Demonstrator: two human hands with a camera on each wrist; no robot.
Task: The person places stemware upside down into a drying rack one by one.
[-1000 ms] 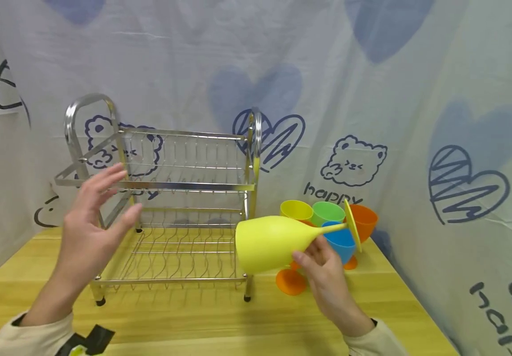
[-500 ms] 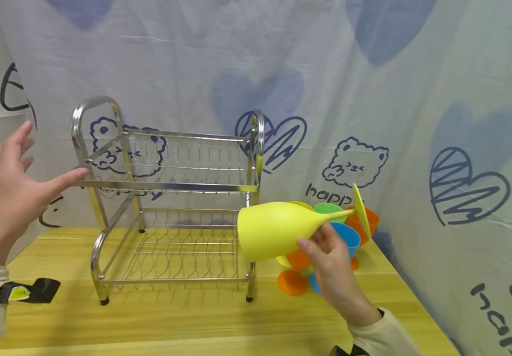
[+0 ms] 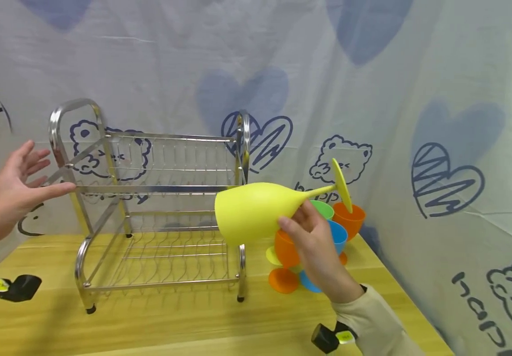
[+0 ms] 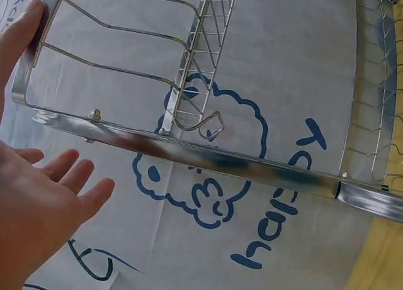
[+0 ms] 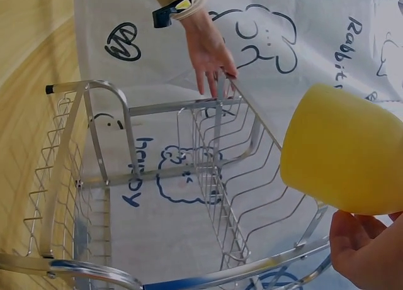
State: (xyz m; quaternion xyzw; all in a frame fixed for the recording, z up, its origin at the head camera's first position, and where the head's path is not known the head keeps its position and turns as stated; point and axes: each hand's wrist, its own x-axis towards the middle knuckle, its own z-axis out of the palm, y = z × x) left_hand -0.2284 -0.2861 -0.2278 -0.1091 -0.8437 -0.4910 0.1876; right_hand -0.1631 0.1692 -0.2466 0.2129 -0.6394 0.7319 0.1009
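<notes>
A yellow plastic goblet (image 3: 257,210) lies on its side in the air, bowl to the left and foot to the upper right. My right hand (image 3: 320,247) grips it where bowl meets stem; some of its fingers are hidden behind the bowl. The bowl overlaps the right end of a two-tier metal dish rack (image 3: 158,189) in the head view. My left hand (image 3: 13,190) is spread at the rack's left end, its thumb lying along the front bar of the upper tier. In the left wrist view, the thumb (image 4: 22,29) meets that bar while the other fingers stay apart from the frame.
Several goblets stand upright right of the rack, among them an orange goblet (image 3: 287,249), a blue goblet (image 3: 338,237) and a green goblet (image 3: 324,210). The rack stands on a wooden table (image 3: 162,321). A printed cloth (image 3: 171,59) hangs behind.
My left hand has moved left, off the rack's front, to its left end. My right hand has raised the yellow goblet slightly, tipping its foot up. The view has shifted a little.
</notes>
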